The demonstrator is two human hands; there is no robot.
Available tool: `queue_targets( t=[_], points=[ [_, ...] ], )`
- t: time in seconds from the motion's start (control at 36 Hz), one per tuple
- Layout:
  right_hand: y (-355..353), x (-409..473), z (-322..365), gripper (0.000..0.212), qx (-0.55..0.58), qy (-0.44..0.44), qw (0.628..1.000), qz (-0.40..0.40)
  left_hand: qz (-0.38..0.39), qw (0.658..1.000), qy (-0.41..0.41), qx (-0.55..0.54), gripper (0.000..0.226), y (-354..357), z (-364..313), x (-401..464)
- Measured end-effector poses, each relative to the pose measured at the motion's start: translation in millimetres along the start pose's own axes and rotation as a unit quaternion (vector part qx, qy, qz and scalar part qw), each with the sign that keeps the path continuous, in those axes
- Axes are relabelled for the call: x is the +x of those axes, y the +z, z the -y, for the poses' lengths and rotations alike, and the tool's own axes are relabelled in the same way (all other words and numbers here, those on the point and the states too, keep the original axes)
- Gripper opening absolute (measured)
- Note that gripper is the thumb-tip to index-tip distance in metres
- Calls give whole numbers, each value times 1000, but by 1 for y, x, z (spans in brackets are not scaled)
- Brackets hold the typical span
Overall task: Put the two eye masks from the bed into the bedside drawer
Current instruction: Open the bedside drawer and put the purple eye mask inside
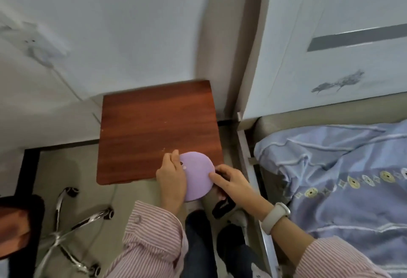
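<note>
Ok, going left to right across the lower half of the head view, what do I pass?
Chair base → left hand → purple eye mask → right hand → wristband → blue quilt.

Both hands hold a purple eye mask point(198, 176) over the near right corner of the brown bedside table point(154, 128). The left hand point(170, 178) grips its left edge; the right hand point(231, 180) pinches its right edge, a black strap point(223, 207) dangling below. A bed with blue bedding point(341, 167) lies right.
</note>
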State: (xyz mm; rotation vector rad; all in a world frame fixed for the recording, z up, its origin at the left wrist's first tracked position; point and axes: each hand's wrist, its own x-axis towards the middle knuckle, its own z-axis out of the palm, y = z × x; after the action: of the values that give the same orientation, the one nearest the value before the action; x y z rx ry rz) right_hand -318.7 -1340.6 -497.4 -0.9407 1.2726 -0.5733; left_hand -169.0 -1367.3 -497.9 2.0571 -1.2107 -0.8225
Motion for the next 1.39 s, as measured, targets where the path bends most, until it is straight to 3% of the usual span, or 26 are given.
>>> queue_targets(
  t=[0.08, 0.28, 0.33, 0.42, 0.5, 0.58, 0.67, 0.75, 0.81, 0.92, 1.03, 1.11, 1.25, 1.39],
  points=[
    [16, 15, -16, 10, -4, 23, 999, -29, 1, 1000, -27, 11, 35, -1, 28, 20],
    [52, 85, -25, 11, -54, 12, 986, -156, 96, 992, -72, -31, 29, -1, 79, 75],
    [59, 113, -23, 7, -82, 6, 978, -191, 103, 993, -31, -44, 37, -2, 94, 96],
    [69, 155, -22, 29, -165, -5, 959, -230, 103, 992, 60, -30, 43, 1, 112, 127],
    [79, 184, -30, 39, -270, -32, 931, -245, 112, 974, 169, 102, 38, 8, 133, 149],
    [84, 189, -42, 55, -369, -48, 889, -265, 115, 948, 176, 238, 50, 12, 151, 156],
    [87, 165, -54, 55, -408, -106, 854, -303, 83, 956, 179, 216, 46, 7, 155, 145],
    [96, 125, -72, 42, -354, -205, 850, -332, -14, 967, 227, 118, 32, -9, 163, 112],
    [104, 97, -93, 36, -304, -222, 864, -335, -40, 974, 217, 52, 27, -21, 180, 81],
    [112, 72, -138, 32, -154, -44, 937, -310, -13, 999, 21, -29, 27, -29, 233, 42],
    [103, 94, -160, 50, 3, 89, 939, -333, 22, 979, -172, -104, 57, -30, 271, 62],
    [95, 115, -166, 66, 49, 74, 938, -334, 31, 978, -156, -135, 77, -30, 283, 86],
    [92, 135, -170, 70, 88, 50, 937, -334, 11, 966, -166, -200, 89, -29, 289, 98],
    [86, 138, -164, 67, 96, 40, 927, -359, -13, 967, -139, -214, 77, -39, 288, 112]
  ],
)
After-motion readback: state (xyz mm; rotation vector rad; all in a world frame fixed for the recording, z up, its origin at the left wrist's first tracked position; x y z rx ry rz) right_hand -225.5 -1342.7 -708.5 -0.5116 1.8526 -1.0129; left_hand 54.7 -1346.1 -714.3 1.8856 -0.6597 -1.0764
